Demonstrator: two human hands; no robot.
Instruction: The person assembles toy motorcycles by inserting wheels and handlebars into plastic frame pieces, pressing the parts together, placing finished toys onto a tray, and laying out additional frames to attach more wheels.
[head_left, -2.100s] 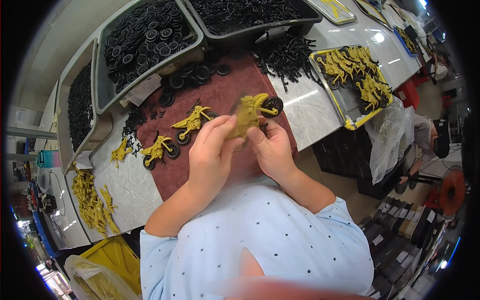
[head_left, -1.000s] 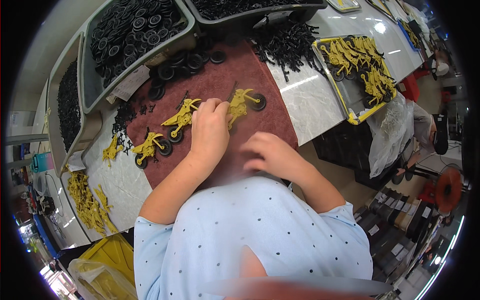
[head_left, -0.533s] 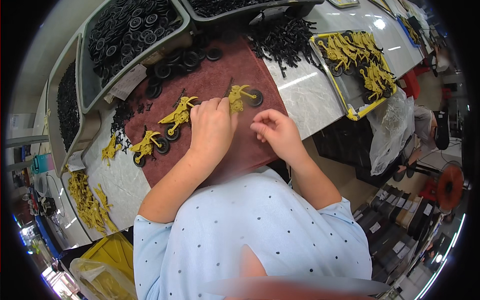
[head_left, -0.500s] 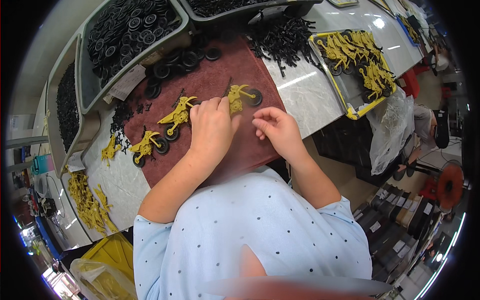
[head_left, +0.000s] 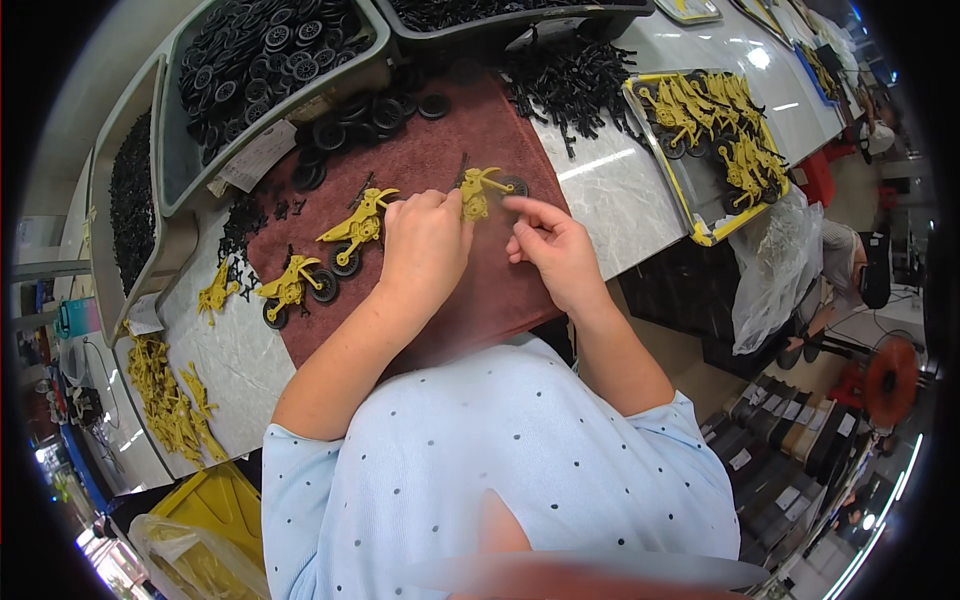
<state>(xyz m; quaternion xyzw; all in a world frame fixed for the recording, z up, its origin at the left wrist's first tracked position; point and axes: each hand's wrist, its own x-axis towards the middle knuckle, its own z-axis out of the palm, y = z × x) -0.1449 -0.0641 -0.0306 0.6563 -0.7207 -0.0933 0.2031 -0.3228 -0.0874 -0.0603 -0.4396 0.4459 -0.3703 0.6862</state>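
Observation:
My left hand (head_left: 425, 243) is closed around the rear of a yellow toy motorcycle (head_left: 476, 197), hiding that end. A black wheel (head_left: 515, 188) sits at the toy's right end, and a thin black piece sticks up from its top. Just right of it, my right hand (head_left: 556, 250) has its index finger stretched toward the wheel, while thumb and other fingers curl together; whatever they may hold is hidden. Left of my hands, a second yellow motorcycle (head_left: 355, 222) with a black wheel and a third motorcycle (head_left: 291, 284) with two wheels lie on the dark red cloth (head_left: 500, 125).
A grey bin (head_left: 375, 75) of black wheels stands behind the cloth, with loose wheels (head_left: 330, 132) before it. Small black parts (head_left: 575, 85) are heaped at the back. A yellow-edged tray (head_left: 700, 232) holds several motorcycles at right. Yellow body parts (head_left: 165, 400) pile up at left.
My right index finger has straightened and moved up toward the wheel of the held toy motorcycle. The left hand keeps its grip, with little shift.

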